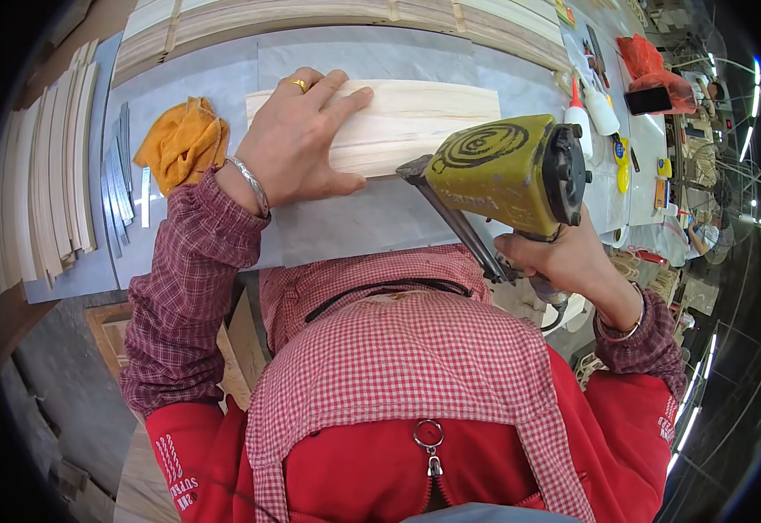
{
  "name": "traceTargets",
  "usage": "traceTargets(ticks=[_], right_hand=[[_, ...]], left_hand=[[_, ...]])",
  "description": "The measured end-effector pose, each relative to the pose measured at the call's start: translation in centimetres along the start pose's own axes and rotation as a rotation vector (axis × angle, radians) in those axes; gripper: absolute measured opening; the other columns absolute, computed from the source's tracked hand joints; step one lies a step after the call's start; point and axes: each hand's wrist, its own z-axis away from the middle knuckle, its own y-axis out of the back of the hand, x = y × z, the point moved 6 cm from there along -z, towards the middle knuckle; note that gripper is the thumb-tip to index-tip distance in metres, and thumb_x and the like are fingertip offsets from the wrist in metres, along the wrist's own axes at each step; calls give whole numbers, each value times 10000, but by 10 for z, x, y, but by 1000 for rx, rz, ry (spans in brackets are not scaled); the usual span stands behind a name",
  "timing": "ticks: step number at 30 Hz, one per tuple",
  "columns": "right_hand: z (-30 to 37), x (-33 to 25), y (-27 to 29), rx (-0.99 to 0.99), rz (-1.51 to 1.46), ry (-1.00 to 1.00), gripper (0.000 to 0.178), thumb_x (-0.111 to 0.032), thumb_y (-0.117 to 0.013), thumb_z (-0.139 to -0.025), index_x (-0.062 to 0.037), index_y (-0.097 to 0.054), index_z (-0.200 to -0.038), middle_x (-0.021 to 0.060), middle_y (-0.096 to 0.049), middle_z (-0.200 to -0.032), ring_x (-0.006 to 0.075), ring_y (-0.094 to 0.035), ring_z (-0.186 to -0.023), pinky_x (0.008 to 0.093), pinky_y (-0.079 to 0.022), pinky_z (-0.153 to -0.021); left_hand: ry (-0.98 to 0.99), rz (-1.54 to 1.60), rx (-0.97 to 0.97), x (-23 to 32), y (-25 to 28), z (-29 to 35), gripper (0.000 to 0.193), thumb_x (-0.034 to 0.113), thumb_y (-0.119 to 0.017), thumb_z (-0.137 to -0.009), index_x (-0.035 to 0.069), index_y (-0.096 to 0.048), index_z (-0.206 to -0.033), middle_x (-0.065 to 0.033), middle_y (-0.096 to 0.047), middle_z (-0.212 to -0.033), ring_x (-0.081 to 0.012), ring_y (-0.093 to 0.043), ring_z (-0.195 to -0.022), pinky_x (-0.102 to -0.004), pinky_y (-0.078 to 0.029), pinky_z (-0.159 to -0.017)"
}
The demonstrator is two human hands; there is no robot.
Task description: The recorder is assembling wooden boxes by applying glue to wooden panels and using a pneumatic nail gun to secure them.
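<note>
A pale wooden board (428, 109) lies across the grey tabletop in front of me. My left hand (297, 139) spans its left end, thumb along the near edge and fingers over the top, gripping it. In my right hand (563, 257) is a yellow-green nail gun (493, 166) with a black end cap; my fingers wrap its handle, partly hidden by the body. The gun's nose sits at the board's near edge; whether it touches cannot be made out. Its dark magazine slants down toward me.
An orange cloth (184, 144) lies left of my hand, beside thin grey strips (117, 174). Wooden slats (49, 166) are stacked at far left, and long boards (311, 30) along the back. At right are glue bottles (577, 118), a red bag (646, 61) and a phone (649, 100).
</note>
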Motion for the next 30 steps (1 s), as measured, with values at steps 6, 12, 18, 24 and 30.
traceTargets(ticks=[6,12,18,24,30], right_hand=[[2,8,-4,4,-49,-155,284,-42,-663,-695,-3,-591,-967,59,-606,-719,136,-519,-574,259,-429,-529],[4,-7,-3,68,27,-13,240,-52,-653,-709,-9,-583,-935,52,-575,-652,109,-477,-475,243,-380,-445],[-10,-31,11,62,19,-49,210,-50,-637,-722,17,-582,-913,44,-546,-578,102,-446,-423,228,-354,-416],[-46,-63,21,42,18,12,170,-52,-630,-728,40,-586,-864,36,-512,-512,98,-424,-397,215,-338,-406],[-61,-78,17,13,8,62,156,-66,-630,-731,44,-593,-835,36,-507,-495,94,-418,-389,208,-328,-400]], left_hand=[[80,4,-105,10,13,-7,840,331,-811,-519,120,-521,-1279,-121,-483,-1287,-314,-478,-1102,-358,-430,-911],[81,8,-90,7,12,-5,845,336,-812,-518,117,-511,-1276,-131,-475,-1290,-319,-467,-1116,-365,-424,-933],[15,99,78,2,0,6,771,348,-787,-556,80,-521,-1229,-151,-474,-1258,-324,-456,-1118,-378,-395,-973],[15,182,117,4,5,10,768,358,-774,-572,65,-513,-1233,-164,-451,-1287,-335,-439,-1137,-411,-386,-991],[35,198,84,2,3,8,791,365,-774,-558,53,-511,-1235,-161,-436,-1309,-337,-430,-1139,-423,-381,-986]])
